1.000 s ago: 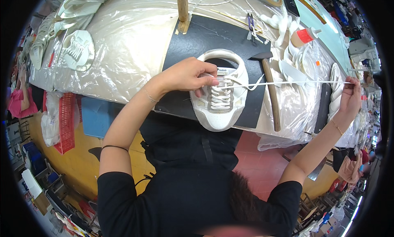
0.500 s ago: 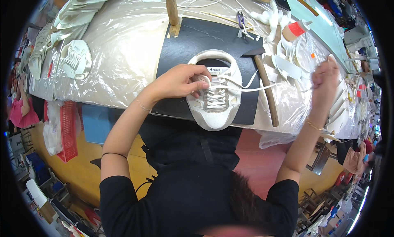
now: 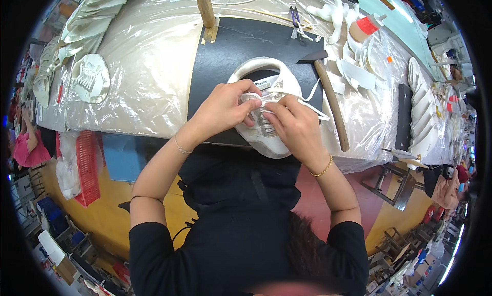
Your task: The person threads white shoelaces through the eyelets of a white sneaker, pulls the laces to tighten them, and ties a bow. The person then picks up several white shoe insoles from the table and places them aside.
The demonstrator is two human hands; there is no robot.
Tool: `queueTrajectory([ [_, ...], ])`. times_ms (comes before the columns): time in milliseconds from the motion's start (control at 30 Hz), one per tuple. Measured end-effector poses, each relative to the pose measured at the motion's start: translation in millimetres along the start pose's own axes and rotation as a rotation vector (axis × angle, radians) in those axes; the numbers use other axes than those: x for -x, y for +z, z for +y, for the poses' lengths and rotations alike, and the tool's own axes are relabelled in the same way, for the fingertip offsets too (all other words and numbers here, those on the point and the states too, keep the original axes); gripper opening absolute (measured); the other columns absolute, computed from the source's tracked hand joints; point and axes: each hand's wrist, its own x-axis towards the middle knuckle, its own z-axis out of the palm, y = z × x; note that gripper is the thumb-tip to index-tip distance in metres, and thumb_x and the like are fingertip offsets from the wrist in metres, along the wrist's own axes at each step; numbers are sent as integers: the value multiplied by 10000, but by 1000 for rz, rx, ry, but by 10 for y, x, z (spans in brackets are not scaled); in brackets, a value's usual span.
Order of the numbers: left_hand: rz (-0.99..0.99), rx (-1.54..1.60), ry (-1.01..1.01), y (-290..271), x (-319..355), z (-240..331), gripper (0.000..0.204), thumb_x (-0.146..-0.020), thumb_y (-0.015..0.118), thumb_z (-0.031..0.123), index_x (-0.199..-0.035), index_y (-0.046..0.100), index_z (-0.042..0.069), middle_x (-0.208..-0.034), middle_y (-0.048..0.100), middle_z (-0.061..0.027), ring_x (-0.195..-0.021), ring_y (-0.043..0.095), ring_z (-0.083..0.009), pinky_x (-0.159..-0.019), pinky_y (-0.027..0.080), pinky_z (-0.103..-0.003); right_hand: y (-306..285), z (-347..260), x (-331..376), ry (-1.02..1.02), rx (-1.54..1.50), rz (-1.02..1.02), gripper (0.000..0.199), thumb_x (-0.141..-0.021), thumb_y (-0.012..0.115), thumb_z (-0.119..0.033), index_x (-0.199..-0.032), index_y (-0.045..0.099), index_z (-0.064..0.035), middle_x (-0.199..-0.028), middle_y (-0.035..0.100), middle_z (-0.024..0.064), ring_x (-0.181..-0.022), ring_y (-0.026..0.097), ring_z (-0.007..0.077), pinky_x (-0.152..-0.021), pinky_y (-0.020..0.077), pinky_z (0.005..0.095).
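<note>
A white sneaker is lying on a black mat at the near edge of the plastic-covered table, its white lace trailing off to the right. The left hand and right hand are meeting over its lacing, fingers pinched on the lace and covering much of the upper. A hammer is lying just beside the shoe on the right, and a red basket is hanging below the table's left edge.
</note>
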Motion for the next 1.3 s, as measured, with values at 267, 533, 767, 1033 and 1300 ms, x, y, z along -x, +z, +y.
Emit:
queueTrajectory([
  [267,86,-57,3,58,-14,9,193,-938,644,127,-1021,618,-45,-846,677,-102,-638,717,-175,-520,529,-261,0,98,-42,-143,91,-99,152,-771,739,-73,-886,643,-46,-821,562,76,-660,603,251,-600,489,364],
  [533,141,-125,-17,118,-19,29,193,-926,651,118,-1001,610,-55,-833,685,-140,-638,726,-198,-522,529,-282,162,157,4,-121,-154,-2,171,-710,723,-86,-806,589,-41,-805,524,79,-637,591,242,-597,491,352],
  [767,133,-88,26,127,-19,-3,186,-935,647,119,-994,602,-52,-820,687,-125,-661,732,-195,-532,537,-279,30,135,-1,80,-286,-164,185,-756,752,-94,-847,603,-33,-847,526,95,-697,602,279,-621,496,378],
  [1033,94,10,54,87,-7,-60,161,-941,640,107,-984,595,-42,-808,680,-109,-655,723,-175,-534,541,-263,63,57,-34,123,-300,-196,150,-832,727,-108,-884,605,-38,-884,523,112,-745,600,305,-649,476,399],
  [1300,6,17,1,29,-33,-85,195,-937,644,99,-1062,585,-39,-895,670,-110,-745,731,-165,-592,554,-259,-105,73,14,187,-487,-310,155,-836,732,-93,-893,602,-30,-875,514,95,-770,563,271,-674,462,365],
])
